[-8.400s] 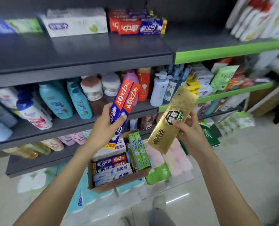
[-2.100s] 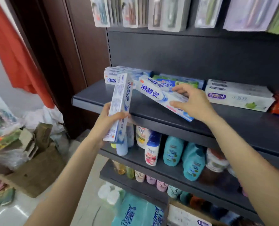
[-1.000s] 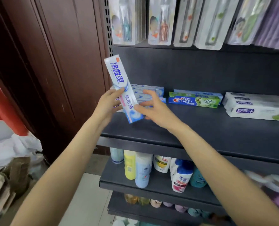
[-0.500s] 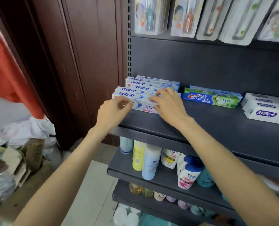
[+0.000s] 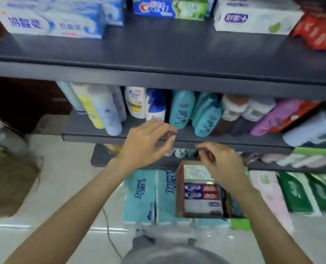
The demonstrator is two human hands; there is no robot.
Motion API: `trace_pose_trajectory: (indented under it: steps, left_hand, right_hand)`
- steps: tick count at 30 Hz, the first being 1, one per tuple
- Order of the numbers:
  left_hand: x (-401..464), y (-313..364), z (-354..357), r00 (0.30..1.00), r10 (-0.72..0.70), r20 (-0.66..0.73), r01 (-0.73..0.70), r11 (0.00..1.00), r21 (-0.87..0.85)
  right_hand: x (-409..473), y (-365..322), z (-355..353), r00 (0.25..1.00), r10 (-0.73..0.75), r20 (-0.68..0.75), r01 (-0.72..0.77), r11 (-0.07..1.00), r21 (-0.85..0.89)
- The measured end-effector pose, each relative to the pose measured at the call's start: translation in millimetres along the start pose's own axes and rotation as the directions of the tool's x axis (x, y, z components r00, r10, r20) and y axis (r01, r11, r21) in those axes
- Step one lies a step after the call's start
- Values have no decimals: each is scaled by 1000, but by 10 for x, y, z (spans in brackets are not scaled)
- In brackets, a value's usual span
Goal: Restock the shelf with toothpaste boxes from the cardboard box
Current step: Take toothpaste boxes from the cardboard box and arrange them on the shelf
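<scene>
Cardboard box is sighted low beside the tissue packs, toothpaste boxes stacked inside, and with left hand and right hand loosely curled and empty above it, one box should be gripped squarely by its long sides.

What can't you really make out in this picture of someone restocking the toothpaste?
Head view, the only one:
- Cardboard box: its right side is hidden behind the right hand, so how many toothpaste boxes remain is unclear.
- Red packs on the top shelf: cut off by the right edge and blurred.
- Bottles on the middle shelf: labels smeared by motion blur.
- Left hand: fingers loosely curled, apparently empty.
</scene>
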State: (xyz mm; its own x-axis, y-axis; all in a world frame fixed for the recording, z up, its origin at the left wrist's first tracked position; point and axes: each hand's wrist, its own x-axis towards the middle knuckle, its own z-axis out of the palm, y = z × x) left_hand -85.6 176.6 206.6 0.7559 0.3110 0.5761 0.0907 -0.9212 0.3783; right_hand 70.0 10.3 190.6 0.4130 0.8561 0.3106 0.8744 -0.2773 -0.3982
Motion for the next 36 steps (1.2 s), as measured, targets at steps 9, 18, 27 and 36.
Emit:
trace_pose_trajectory:
  steps: [9,18,27,36]
  left_hand:
    - [-714,600,2337,604,-445,661,515,851,102]
    - [-862,722,3390,474,-561,678,649,743,161]
    - [-492,1352,4247,318,-535,783,920,374,-117]
    - [-586,1302,4318,306,-612,729,952,199,-232]
  right_hand:
    - [-1382,1991,371,713,453,536,-290,885,-363]
    - [-1476,2729,910,645,642,415,-560,766,-315]
    - [-1687,2989,1116,676,674,299,-686,723,-78]
    - [-1717,2995,1010,761,536,364,-615,775,145]
